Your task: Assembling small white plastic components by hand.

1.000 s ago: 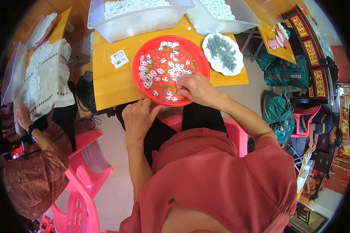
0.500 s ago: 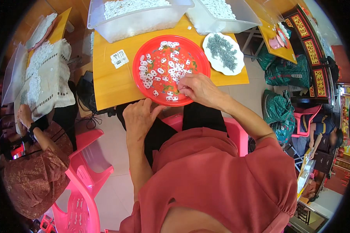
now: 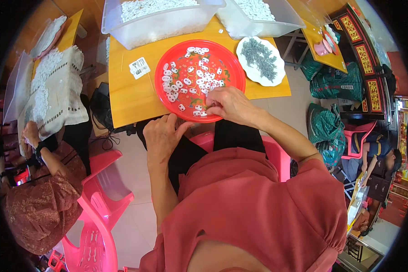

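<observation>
A round red tray (image 3: 235, 54) with a painted pattern lies on the yellow table, its near rim past the table's front edge. Scattered on it are many small white pieces (image 3: 206, 78), oval or oblong, with dark hole-like marks. My right hand (image 3: 233, 106) reaches over the tray's near right side, fingers curled and pinched low among the pieces; whatever is between the fingertips is hidden. By the near left rim, at the table edge, is my left hand (image 3: 161, 138), thumb spread away from the fingers, no object visible in it.
A scalloped white plate (image 3: 279, 72) of thin grey pieces stands right of the tray. Two clear bins (image 3: 163, 28) of white pieces line the back. A printed card (image 3: 139, 68) lies left. A person (image 3: 45, 190) sits at left by a pink chair (image 3: 95, 226); green bags (image 3: 324, 131) stand right.
My right hand has shifted very slightly left over the tray, its fingers still pinched. My left hand has stayed where it was.
</observation>
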`<state>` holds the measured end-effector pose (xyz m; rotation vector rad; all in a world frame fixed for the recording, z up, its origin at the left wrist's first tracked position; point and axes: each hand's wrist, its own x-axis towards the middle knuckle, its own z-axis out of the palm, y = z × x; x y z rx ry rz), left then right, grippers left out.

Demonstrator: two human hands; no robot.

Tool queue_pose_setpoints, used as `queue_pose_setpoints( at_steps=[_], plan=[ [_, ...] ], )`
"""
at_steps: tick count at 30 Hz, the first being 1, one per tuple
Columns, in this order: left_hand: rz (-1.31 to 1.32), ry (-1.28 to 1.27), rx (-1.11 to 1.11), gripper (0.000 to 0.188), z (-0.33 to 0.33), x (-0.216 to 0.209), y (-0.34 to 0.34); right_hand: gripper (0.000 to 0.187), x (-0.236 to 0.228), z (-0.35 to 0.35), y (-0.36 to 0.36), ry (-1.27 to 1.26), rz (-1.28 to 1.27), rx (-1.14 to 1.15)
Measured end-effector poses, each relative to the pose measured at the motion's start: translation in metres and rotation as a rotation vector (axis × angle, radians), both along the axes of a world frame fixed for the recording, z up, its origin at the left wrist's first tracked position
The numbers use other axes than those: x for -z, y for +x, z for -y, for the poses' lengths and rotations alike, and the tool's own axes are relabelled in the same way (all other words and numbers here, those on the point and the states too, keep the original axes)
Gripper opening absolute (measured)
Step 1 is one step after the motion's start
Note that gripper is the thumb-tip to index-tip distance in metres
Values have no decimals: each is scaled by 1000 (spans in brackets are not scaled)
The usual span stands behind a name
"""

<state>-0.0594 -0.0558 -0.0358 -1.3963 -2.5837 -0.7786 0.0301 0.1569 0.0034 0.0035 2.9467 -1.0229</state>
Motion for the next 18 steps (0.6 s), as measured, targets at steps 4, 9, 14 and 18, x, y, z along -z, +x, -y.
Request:
queue_pose_setpoints(
  at_steps=[4,9,14,18],
  plan=[
    [-11,30,1,42,-1,-3,1,15,10,-1,-2,10,8,19],
    [-19,17,5,43,0,-1,1,13,12,-1,-4,48,-24,63],
    [-34,-4,7,45,0,0,1,10,8,2,-1,41,-85,54],
    [-26,0,11,45,-2,2,0,9,10,7,-1,105,-77,17]
  ],
)
